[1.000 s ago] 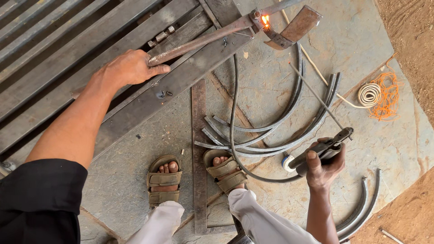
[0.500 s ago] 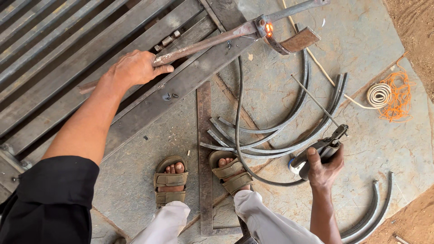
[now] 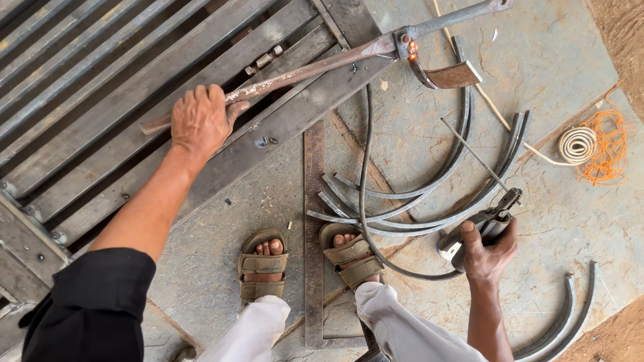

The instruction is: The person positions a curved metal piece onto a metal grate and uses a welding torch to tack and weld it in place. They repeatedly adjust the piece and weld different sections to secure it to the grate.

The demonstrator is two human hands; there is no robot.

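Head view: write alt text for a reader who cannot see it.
Seen from above, the left hand grips a rusty metal bar whose far end glows orange, while the right hand holds a welding electrode holder. Curved steel strips lie near sandalled feet.

rod [image 3: 302,72]: rusty brown | wire [image 3: 604,144]: orange | sandals [image 3: 263,265]: olive-brown | sleeve [image 3: 94,308]: black

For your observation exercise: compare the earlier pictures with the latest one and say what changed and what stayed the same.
The glow at the weld spot has shrunk from a bright flame to small orange dots. The right hand keeps its grip on the electrode holder, held away from the joint. The left hand still grasps the rusty bar. The curved strips lie unchanged.
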